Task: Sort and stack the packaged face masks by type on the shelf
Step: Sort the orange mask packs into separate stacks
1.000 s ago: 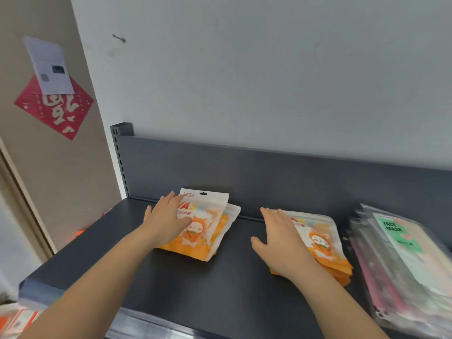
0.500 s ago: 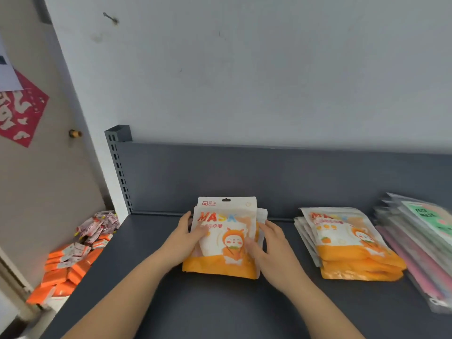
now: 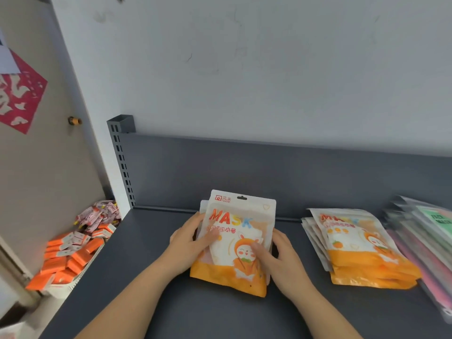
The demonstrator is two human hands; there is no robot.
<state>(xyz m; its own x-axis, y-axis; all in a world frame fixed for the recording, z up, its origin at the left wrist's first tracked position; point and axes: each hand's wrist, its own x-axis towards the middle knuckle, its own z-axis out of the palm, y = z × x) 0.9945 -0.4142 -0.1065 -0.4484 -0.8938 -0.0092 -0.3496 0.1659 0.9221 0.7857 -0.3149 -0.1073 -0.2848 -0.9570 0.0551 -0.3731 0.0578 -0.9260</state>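
The person stands at the dark shelf (image 3: 171, 302) and holds a small stack of orange mask packs (image 3: 241, 241) in the middle of it, a little in front of the back panel (image 3: 220, 167). The left hand (image 3: 188, 243) takes the left edge and the right hand (image 3: 281, 260) takes the right edge; each grip is pinching the stack, with the thumb on the printed front and the other fingers around the side, mostly hidden. The top of the stack is tilted up; whether its orange bottom edge rests on the shelf, I cannot tell.

I judge that the step in hand is to square these packs together, because white edges stick out behind the front pack on both sides. The next move, I think, calls for making the edges even and then carrying the bundle to the right, onto the second orange stack (image 3: 359, 250); it shows the same print and lies apart from the hands. Both grips must be firm, since glossy packs probably slide on each other.

Now the count: two stacks of the orange type; in the held one I see the front pack and at least one more behind, perhaps two; in the second one about five or six edges, I am not sure. One pile of clear-sleeved packs (image 3: 428, 241) lies just beside it at the far right, too blurred to count. Below the shelf at the left there is a tray of small orange boxes (image 3: 71, 258) and a heap of pink packets (image 3: 97, 214), many of each.
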